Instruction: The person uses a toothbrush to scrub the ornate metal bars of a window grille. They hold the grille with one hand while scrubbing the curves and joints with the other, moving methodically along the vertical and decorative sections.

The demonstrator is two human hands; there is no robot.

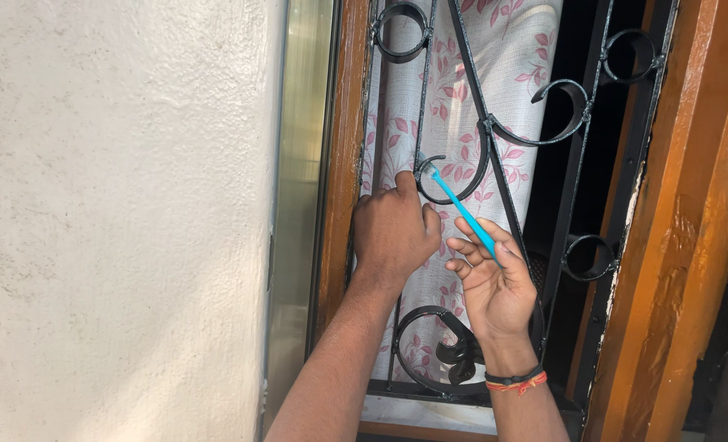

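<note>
Two hands work at one black iron grille (495, 131). The right hand (495, 286) pinches one blue toothbrush (466, 217), bristles at a scroll; the left hand (393, 233) grips a bar, fingers closed, before one floral curtain (454, 74).

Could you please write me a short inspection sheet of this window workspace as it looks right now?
Surface: black wrought-iron window grille with scrolls and rings, set in a brown wooden frame.
Job's things: slim blue brush, its tip at a scroll of the grille.
Clutter: nothing seen.
Grippers: left hand grips a grille bar beside the scroll; right hand holds the blue brush between its fingers, with a black and red band on the wrist.
Cables: nothing seen.
Surroundings: white curtain with pink leaf print behind the grille; rough white plaster wall to the left; dark room beyond the curtain.
</note>
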